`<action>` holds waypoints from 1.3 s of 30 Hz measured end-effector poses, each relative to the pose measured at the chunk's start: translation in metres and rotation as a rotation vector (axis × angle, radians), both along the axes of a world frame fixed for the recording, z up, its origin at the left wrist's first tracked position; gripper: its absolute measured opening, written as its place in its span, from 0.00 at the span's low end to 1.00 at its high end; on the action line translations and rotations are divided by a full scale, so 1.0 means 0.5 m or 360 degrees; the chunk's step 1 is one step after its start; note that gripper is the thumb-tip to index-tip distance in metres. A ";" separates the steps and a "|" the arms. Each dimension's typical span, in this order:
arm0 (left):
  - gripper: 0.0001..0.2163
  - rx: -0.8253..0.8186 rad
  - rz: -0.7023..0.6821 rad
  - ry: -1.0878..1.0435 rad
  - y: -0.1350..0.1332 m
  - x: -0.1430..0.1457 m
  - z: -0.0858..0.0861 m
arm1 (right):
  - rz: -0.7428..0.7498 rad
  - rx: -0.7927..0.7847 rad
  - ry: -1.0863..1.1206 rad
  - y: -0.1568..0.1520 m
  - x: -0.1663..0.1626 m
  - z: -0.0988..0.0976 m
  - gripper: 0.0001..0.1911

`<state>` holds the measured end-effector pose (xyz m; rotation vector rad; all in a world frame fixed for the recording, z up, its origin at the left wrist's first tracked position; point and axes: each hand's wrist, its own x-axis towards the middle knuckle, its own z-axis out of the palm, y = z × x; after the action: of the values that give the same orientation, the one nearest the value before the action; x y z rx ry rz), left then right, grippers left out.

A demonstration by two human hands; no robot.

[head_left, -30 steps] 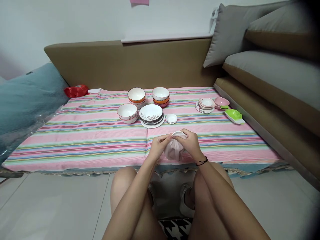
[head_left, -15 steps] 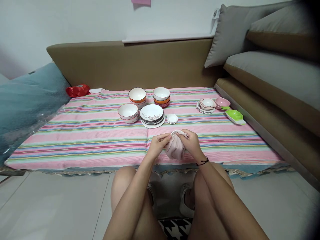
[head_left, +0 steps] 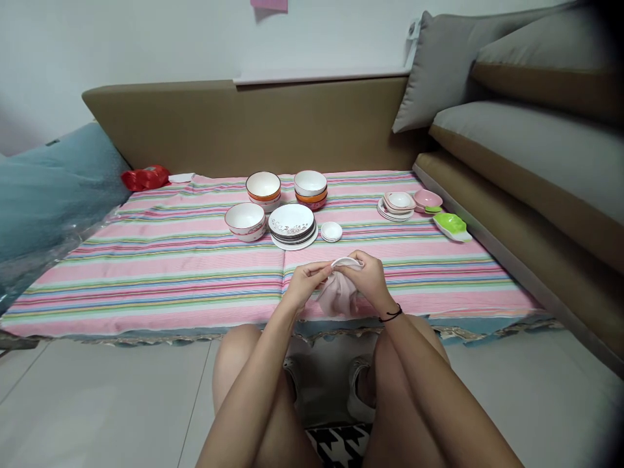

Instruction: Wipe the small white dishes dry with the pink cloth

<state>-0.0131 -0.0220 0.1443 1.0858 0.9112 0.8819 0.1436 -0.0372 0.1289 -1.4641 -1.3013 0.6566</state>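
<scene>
My left hand (head_left: 305, 286) and my right hand (head_left: 369, 279) meet above the near edge of the striped cloth (head_left: 170, 273). Between them is a small white dish (head_left: 346, 262), with a pale pink cloth (head_left: 336, 296) bunched under and around it. The left hand's fingers pinch the dish's left rim. The right hand's fingers curl over its right side and press the pink cloth against it. A black band circles my right wrist.
Beyond my hands stand a plate stack (head_left: 293, 226), a tiny white dish (head_left: 331, 231), a white bowl (head_left: 245, 221) and two bowl stacks (head_left: 263, 189) (head_left: 311, 188). Small pink and white dishes (head_left: 400, 205) and a green dish (head_left: 452, 226) sit right. Sofa cushions (head_left: 526, 149) flank the right, a teal cushion (head_left: 53, 182) the left.
My hands stay on the dish and pink cloth, shifting only slightly as the fingers work round the rim. The view has moved a little.
</scene>
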 end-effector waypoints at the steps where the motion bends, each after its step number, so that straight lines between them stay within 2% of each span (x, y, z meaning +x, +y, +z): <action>1: 0.20 0.0007 0.0000 0.0024 0.001 0.001 0.000 | -0.0017 -0.0005 0.0017 0.001 -0.001 -0.001 0.18; 5: 0.22 0.0019 0.0046 0.0041 0.007 0.006 -0.004 | -0.0047 0.0037 0.0050 0.006 -0.001 0.001 0.15; 8: 0.23 -0.0037 0.0159 -0.0001 0.009 0.012 -0.010 | -0.0068 0.0062 0.0127 0.012 0.000 0.003 0.16; 14: 0.21 -0.0091 0.0393 -0.0155 0.007 0.021 -0.013 | -0.0074 -0.0029 0.0580 0.021 -0.002 -0.002 0.18; 20: 0.20 -0.0041 0.0499 -0.0232 0.003 0.031 -0.013 | -0.0047 -0.0053 0.0438 0.023 -0.005 -0.020 0.15; 23: 0.20 -0.0041 0.0495 -0.0262 0.002 0.036 -0.012 | -0.0011 -0.0045 0.0432 0.024 -0.007 -0.024 0.15; 27: 0.19 -0.0051 0.0459 -0.0300 0.001 0.035 -0.011 | 0.0130 -0.0097 0.0661 0.024 -0.009 -0.021 0.17; 30: 0.19 -0.0065 0.0413 -0.0314 0.002 0.033 -0.016 | 0.0150 -0.0137 0.0733 0.021 -0.009 -0.018 0.20; 39: 0.17 -0.0014 0.0398 -0.0257 0.007 0.038 -0.025 | -0.0100 -0.0076 0.0360 0.015 -0.014 -0.014 0.22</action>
<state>0.0060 -0.0188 0.1319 0.8901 0.9263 1.1537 0.1366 -0.0298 0.1220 -1.4178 -1.0679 0.7921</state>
